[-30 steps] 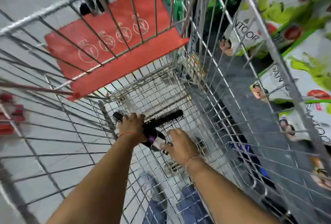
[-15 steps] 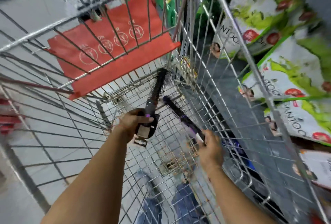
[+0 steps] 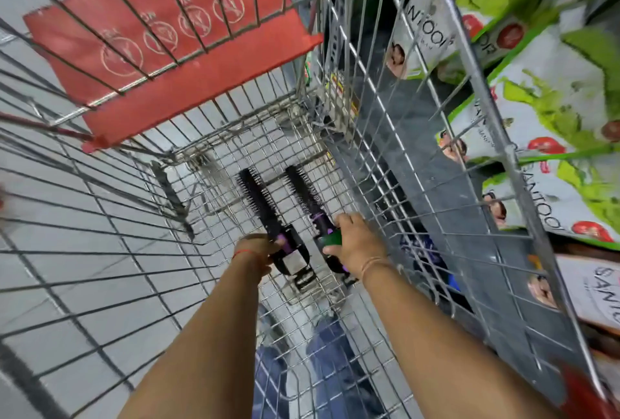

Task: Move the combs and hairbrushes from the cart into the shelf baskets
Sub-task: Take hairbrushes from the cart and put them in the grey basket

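Note:
Both of my arms reach down into a wire shopping cart (image 3: pixel 396 137). My left hand (image 3: pixel 256 251) grips the handle of a black round hairbrush (image 3: pixel 260 199) with purple trim; its bristled head points away from me. My right hand (image 3: pixel 357 241) holds a second black round hairbrush (image 3: pixel 307 192) with purple and green on its handle, lying parallel to the first. Both brushes hang a little above the cart's mesh floor (image 3: pixel 265 147). No combs or shelf baskets show.
The cart's red fold-down child seat flap (image 3: pixel 161 46) hangs at the far end. Through the right cart wall stand shelves of white and green product boxes (image 3: pixel 553 110). Grey floor tiles (image 3: pixel 67 217) show through the left wall.
A second ago both hands were closing on the brushes low on the cart floor. They lifted and separated them, and the two brushes now point forward side by side.

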Available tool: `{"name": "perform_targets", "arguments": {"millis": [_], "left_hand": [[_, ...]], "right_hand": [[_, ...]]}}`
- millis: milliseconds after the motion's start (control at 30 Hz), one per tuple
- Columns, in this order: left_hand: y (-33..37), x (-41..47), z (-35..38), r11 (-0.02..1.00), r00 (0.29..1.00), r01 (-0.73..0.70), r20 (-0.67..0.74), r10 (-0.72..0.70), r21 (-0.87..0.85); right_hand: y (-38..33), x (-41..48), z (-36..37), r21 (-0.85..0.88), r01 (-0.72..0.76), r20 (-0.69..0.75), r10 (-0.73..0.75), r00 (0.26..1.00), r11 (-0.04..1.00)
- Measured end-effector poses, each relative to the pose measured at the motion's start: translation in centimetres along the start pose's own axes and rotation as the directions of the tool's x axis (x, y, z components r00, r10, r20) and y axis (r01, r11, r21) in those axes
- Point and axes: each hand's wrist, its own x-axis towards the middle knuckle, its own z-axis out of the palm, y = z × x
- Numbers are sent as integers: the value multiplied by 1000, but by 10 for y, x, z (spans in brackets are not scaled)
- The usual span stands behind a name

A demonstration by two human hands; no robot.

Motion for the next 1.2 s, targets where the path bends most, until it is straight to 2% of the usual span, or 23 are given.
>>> {"name": "perform_targets", "arguments": {"millis": [100, 233, 267, 333, 400, 433, 533, 600, 733, 800, 833, 900, 967, 1033, 1100, 1200], "left_hand": [[3, 3, 7, 999, 990, -36, -132, 39, 21], [0, 7, 11, 983, 975, -83, -215, 47, -163], [-1, 6, 11, 982, 948, -142, -303, 98, -125], [-2, 0, 12, 973, 880, -208, -415, 231, 102], [-3, -9, 18, 925, 886, -212, -336, 318, 316], [-3, -13, 21, 908, 897, -207, -300, 325, 366], [-2, -14, 22, 923, 863, -179, -396, 314, 340], [-4, -7, 17, 925, 873, -146, -393, 287, 350], [-1, 4, 12, 935, 932, -173, -257, 258, 310], [3, 0, 11, 986, 970, -150, -180, 162, 78], [4, -4, 10, 991, 992, -110, -77, 105, -75], [9, -15, 6, 961, 984, -67, 141, 108, -268], [17, -29, -1, 937, 944, -89, 273, 188, -337], [30, -54, -7, 932, 879, -166, 381, 288, -322], [43, -75, -13, 924, 803, -236, 475, 359, -300], [68, -123, -22, 902, 634, -337, 644, 429, -270]], "right_hand": [[-5, 8, 12, 120, -113, -6, 115, 993, 986], [1, 5, 13, 270, -164, -46, 183, 982, 949], [4, 3, 13, 348, -178, -43, 206, 978, 920], [11, -1, 10, 520, -210, -10, 252, 968, 828], [17, -4, 8, 628, -239, 44, 273, 961, 740], [20, -3, 8, 641, -249, 65, 272, 960, 726], [20, -1, 5, 626, -268, 89, 275, 957, 732], [20, 4, 2, 636, -284, 106, 283, 953, 718], [21, 9, -1, 634, -288, 155, 247, 956, 718], [22, 3, -3, 651, -262, 118, 246, 962, 713], [22, -3, -4, 677, -240, 87, 248, 965, 696], [22, -20, -12, 743, -184, 8, 267, 964, 644], [17, -38, -20, 831, -126, -33, 274, 961, 542], [12, -61, -29, 899, -25, -118, 296, 948, 437], [4, -82, -38, 923, 53, -189, 329, 925, 382], [-10, -124, -62, 927, 197, -322, 408, 854, 320]]}}
